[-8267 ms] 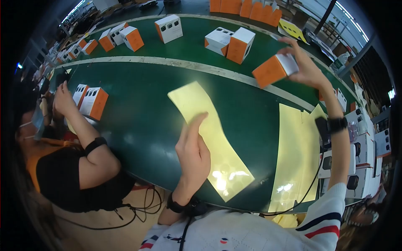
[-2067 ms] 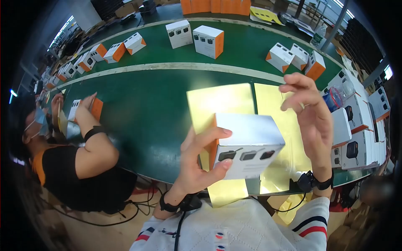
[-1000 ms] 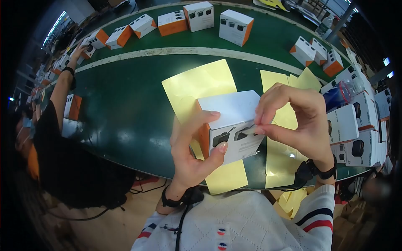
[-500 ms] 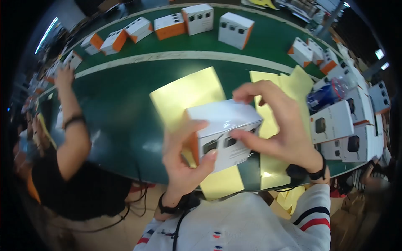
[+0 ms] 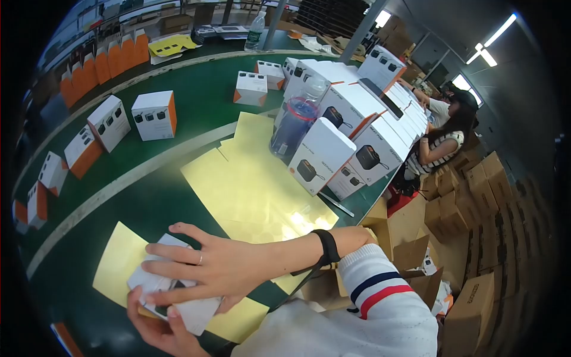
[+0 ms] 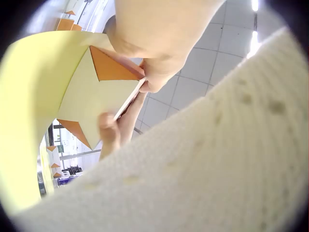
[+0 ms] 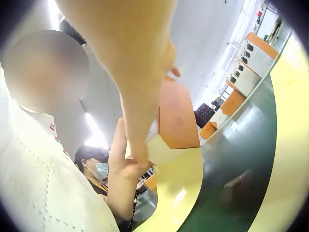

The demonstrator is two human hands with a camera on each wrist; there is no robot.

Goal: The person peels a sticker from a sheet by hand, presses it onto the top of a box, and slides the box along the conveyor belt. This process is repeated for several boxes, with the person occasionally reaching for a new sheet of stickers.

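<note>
My left hand (image 5: 163,333) grips a small white and orange carton (image 5: 199,314) from its near left side, thumb and fingers on its edges. Across the carton's printed face lies my right hand (image 5: 208,262), its fingers nearly straight and spread, the thumb at the carton's side. Much of the print is covered by the fingers. In the left wrist view the carton's white side (image 6: 84,96) shows between orange flaps; the right wrist view shows its orange face (image 7: 178,113). Beneath the carton is a pale yellow sheet (image 5: 118,256) on the green table.
More yellow sheets (image 5: 256,184) lie to the right, beside a bottle with blue contents (image 5: 294,128) and stacked white cartons (image 5: 324,154). Several cartons (image 5: 154,116) stand on the green strip beyond the pale divider (image 5: 143,172). Brown boxes (image 5: 470,309) are at the right.
The head view has swung right. A second ago my right fingertips pinched a small pale piece at the printed face; now the hand is laid across it. My left hand still holds the carton.
</note>
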